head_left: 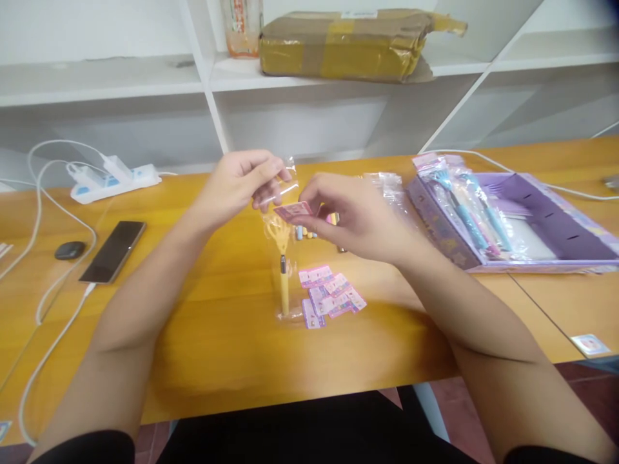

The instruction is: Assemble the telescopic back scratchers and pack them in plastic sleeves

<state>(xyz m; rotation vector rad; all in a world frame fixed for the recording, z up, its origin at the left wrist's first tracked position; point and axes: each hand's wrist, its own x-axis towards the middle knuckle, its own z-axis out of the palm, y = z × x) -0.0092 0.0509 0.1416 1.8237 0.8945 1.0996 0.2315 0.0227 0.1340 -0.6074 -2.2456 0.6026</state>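
Note:
My left hand [256, 180] pinches the top of a clear plastic bag [290, 173] between thumb and fingers. Inside the lower part of that bag is a yellow pen [284, 283] with a fan-shaped, hand-like top, lying along the table. My right hand [343, 209] is closed on a small pink printed card [294, 209], held close to the bag's upper end. Whether the card touches the bag I cannot tell. Just below the hands, several pink and purple cards [329, 298] lie in an overlapping pile to the right of the pen.
A purple box [435, 238] at the right holds bagged blue pens [467, 212]. Clear bags [387, 187] lie beside it. At the left are a phone [113, 251], a black earbud-type case [70, 250], cables and a power strip [118, 183]. A taped parcel [343, 48] sits on the shelf.

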